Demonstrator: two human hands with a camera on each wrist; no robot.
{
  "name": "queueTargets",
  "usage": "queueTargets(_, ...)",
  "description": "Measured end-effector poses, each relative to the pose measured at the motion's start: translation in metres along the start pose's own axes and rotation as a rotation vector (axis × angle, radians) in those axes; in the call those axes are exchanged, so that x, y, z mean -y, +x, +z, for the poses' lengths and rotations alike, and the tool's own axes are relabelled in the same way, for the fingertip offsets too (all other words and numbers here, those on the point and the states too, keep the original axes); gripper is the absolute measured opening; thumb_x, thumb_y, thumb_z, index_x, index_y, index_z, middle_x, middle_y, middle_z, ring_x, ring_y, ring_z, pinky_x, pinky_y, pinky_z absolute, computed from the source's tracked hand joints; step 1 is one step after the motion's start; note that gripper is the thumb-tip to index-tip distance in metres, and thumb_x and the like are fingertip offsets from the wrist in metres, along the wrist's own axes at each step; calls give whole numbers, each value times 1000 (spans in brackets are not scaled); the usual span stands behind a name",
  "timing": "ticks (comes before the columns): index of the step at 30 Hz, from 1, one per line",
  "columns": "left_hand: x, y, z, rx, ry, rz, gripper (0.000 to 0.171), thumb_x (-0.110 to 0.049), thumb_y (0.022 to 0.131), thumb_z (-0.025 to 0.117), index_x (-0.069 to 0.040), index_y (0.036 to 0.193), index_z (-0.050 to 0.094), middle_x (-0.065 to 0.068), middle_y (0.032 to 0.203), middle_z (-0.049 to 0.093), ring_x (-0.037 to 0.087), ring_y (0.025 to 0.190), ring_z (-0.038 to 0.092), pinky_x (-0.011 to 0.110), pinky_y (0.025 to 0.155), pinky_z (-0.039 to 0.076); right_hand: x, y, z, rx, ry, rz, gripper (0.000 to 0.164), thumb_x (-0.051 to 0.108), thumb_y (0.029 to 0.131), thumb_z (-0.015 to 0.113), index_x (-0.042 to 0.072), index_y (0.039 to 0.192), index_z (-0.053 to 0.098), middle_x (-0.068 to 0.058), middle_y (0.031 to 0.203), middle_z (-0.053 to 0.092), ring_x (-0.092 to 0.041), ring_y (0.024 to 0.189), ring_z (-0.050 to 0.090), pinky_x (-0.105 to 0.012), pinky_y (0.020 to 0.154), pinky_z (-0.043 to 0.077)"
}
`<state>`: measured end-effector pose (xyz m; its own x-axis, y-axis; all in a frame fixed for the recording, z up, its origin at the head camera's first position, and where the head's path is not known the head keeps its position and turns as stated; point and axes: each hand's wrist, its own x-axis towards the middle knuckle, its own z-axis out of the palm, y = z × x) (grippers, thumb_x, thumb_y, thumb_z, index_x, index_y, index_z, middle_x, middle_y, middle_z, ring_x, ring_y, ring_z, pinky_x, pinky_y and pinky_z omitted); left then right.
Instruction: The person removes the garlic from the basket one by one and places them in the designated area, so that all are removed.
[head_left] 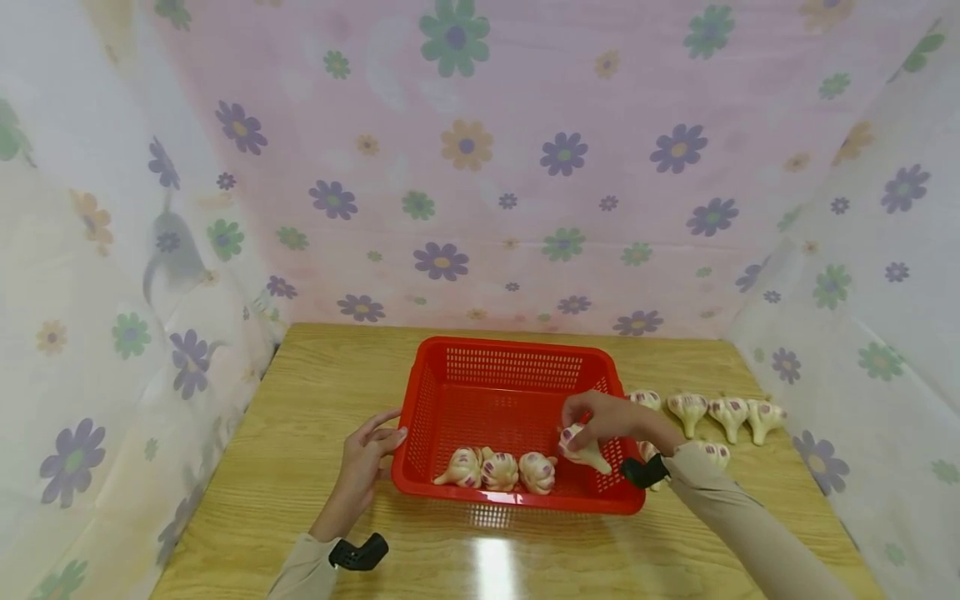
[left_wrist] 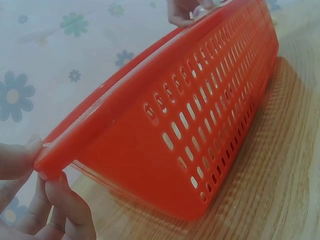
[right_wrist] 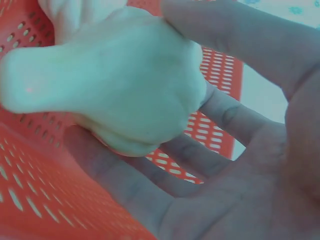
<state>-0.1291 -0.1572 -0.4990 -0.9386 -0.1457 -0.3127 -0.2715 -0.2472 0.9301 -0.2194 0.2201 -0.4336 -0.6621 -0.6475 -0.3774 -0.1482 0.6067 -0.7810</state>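
Note:
A red plastic basket (head_left: 517, 497) with slotted walls stands on the table. My left hand (head_left: 363, 467) grips its left rim, thumb above and fingers beneath in the left wrist view. Inside the basket's right end, my right hand (head_left: 609, 415) holds a garlic bulb (head_left: 588, 455), cream with purple patches, its stem pointing toward the near right. The right wrist view shows this bulb (right_wrist: 135, 85) between thumb and fingers. Along the basket's near wall lie three more bulbs: a left one (head_left: 461, 468), a middle one (head_left: 500, 472) and a right one (head_left: 537, 473).
Right of the basket, several more garlic bulbs (head_left: 727, 412) lie on the wooden table (head_left: 330, 367) in two rough rows, some partly hidden by my right arm. Flower-patterned cloth (head_left: 510, 167) hangs behind the table and on both sides.

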Motion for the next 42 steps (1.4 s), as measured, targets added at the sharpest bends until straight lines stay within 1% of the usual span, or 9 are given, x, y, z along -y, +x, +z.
queueTargets(6, 2, 0, -1, -5, -3, 1, 43, -12, 84, 71, -11, 125, 59, 10, 93, 65, 26, 79, 67, 43, 59, 56, 0, -9, -10, -74, -12, -24, 24, 17, 80, 75, 4, 93, 59, -9, 92, 59, -26, 80, 52, -39, 68, 49)
queueTargets(10, 1, -1, 0, -2, -2, 4, 44, -13, 83, 71, -11, 126, 59, 10, 93, 65, 25, 78, 67, 43, 59, 56, -3, -16, -17, -128, -21, -30, 26, 20, 81, 75, 6, 96, 59, -7, 98, 59, -26, 91, 51, -39, 76, 48)
queueTargets(13, 0, 0, 0, 2, -6, -1, 44, -13, 84, 71, -11, 126, 59, 10, 93, 65, 25, 77, 66, 43, 58, 56, -4, -21, -22, -168, -18, -32, 27, 22, 82, 74, 7, 98, 58, -7, 100, 58, -26, 94, 51, -40, 79, 47)
queueTargets(17, -1, 0, 0, 6, -11, -12, 44, -11, 85, 70, -10, 128, 57, 10, 93, 64, 25, 79, 66, 43, 59, 56, -3, -28, -27, -208, 23, -35, 29, 22, 82, 75, 6, 98, 56, -10, 103, 56, -28, 91, 53, -41, 75, 49)
queueTargets(21, -2, -1, -1, 12, -10, -18, 45, -10, 86, 68, -9, 130, 56, 10, 94, 64, 25, 81, 65, 44, 60, 56, -3, -35, -32, -242, 53, -31, 29, 23, 83, 74, 7, 100, 57, -12, 108, 54, -31, 93, 55, -39, 72, 50)
queueTargets(28, -3, -2, 0, 14, -2, -19, 46, -11, 86, 69, -10, 129, 56, 10, 94, 64, 25, 81, 65, 43, 59, 56, -7, -50, -41, -313, 45, -21, 30, 26, 83, 73, 9, 101, 58, -12, 113, 54, -35, 106, 54, -39, 75, 51)
queueTargets(34, -2, -1, 0, 12, 8, -22, 45, -12, 86, 69, -10, 128, 57, 10, 94, 64, 24, 80, 65, 42, 58, 56, -10, -65, -46, -359, 38, -2, 38, 27, 84, 73, 6, 111, 56, -15, 117, 52, -36, 107, 54, -38, 72, 52)
queueTargets(37, 0, 0, 0, 6, 12, -6, 44, -13, 85, 70, -10, 126, 58, 10, 94, 64, 24, 79, 65, 41, 58, 56, -12, -71, -49, -378, 26, 9, 38, 28, 85, 72, 6, 112, 56, -15, 117, 51, -36, 107, 54, -38, 71, 51)
queueTargets(42, 0, 0, 0, 2, 7, 0, 43, -12, 84, 70, -10, 126, 59, 10, 93, 64, 24, 78, 65, 42, 58, 56, -18, -80, -52, -402, 34, 17, 38, 28, 85, 71, 6, 111, 55, -16, 119, 51, -38, 109, 53, -42, 76, 51)
